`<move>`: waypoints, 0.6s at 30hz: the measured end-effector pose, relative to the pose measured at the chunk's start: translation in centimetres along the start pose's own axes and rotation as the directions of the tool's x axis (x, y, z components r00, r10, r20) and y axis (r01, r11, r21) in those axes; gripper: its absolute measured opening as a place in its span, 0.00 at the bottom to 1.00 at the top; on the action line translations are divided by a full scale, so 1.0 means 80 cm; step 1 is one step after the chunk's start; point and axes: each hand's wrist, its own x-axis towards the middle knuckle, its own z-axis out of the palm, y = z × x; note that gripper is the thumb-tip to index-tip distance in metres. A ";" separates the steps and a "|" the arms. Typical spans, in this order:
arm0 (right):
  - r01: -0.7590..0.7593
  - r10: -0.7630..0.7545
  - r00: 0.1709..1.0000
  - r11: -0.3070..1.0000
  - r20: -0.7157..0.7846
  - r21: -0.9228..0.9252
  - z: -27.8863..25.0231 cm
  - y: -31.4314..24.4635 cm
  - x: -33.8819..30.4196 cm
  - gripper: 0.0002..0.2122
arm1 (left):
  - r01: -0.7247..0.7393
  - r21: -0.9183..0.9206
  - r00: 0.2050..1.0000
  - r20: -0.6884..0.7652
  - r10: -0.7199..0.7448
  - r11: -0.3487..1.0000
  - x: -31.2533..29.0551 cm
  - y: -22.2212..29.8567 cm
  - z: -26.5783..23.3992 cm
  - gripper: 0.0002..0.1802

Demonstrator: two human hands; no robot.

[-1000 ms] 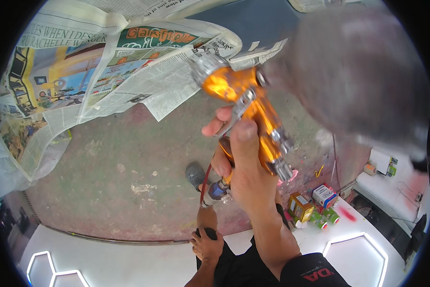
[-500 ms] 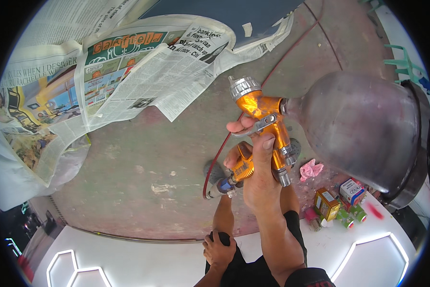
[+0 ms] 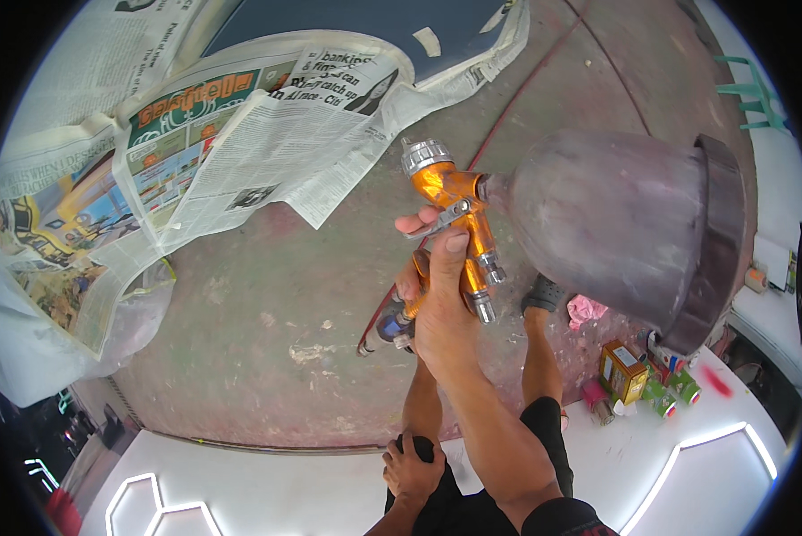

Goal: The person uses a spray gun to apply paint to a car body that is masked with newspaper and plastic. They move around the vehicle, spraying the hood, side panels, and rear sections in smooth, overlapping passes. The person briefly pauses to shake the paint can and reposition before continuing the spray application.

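My right hand point(image 3: 446, 308) is wrapped round the handle of a gold spray gun point(image 3: 447, 189) with a silver nozzle cap. Two fingers lie at its silver trigger point(image 3: 444, 217). A large smoky, translucent paint cup point(image 3: 611, 219) with a dark lid sticks out to the right of the gun. Below the grip, a blue-and-silver air fitting point(image 3: 391, 327) joins a red hose point(image 3: 526, 98) that runs along the floor. My left hand point(image 3: 407, 471) rests over my knee on black shorts, its fingers spread and holding nothing.
Newspaper point(image 3: 267, 152) masks a dark blue car panel point(image 3: 329, 25) at upper left, with plastic sheeting point(image 3: 26, 353) beside it. At lower right stand a yellow tin point(image 3: 623, 370) and several cans. A pink cloth point(image 3: 587, 310) lies on the floor; a green stool point(image 3: 751, 94) is at far right.
The spray gun and cup have shifted left and slightly up with my right hand. My right foot now shows further right, beside the pink cloth. My left hand stays on the knee.
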 end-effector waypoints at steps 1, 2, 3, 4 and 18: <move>-0.009 0.009 1.000 1.000 -0.012 0.017 0.002 0.000 0.004 0.27 | -0.001 -0.004 1.000 -0.001 0.001 1.000 0.000 0.001 0.000 0.48; -0.003 0.003 1.000 1.000 0.023 0.025 0.000 -0.001 0.007 0.27 | -0.001 -0.008 1.000 0.004 0.001 1.000 -0.001 0.001 0.001 0.48; 0.002 -0.004 0.998 0.999 0.057 0.033 -0.002 -0.001 0.010 0.26 | -0.001 -0.011 1.000 0.009 0.001 1.000 -0.002 0.001 0.001 0.48; 0.006 -0.010 0.996 0.999 0.091 0.041 -0.005 -0.001 0.013 0.26 | 0.000 -0.014 1.000 0.014 0.000 1.000 -0.002 0.000 0.002 0.48; 0.014 -0.014 0.985 1.000 -0.173 -0.001 -0.059 0.008 0.090 0.25 | -0.045 0.065 0.998 -0.038 0.047 0.997 0.002 -0.009 0.018 0.46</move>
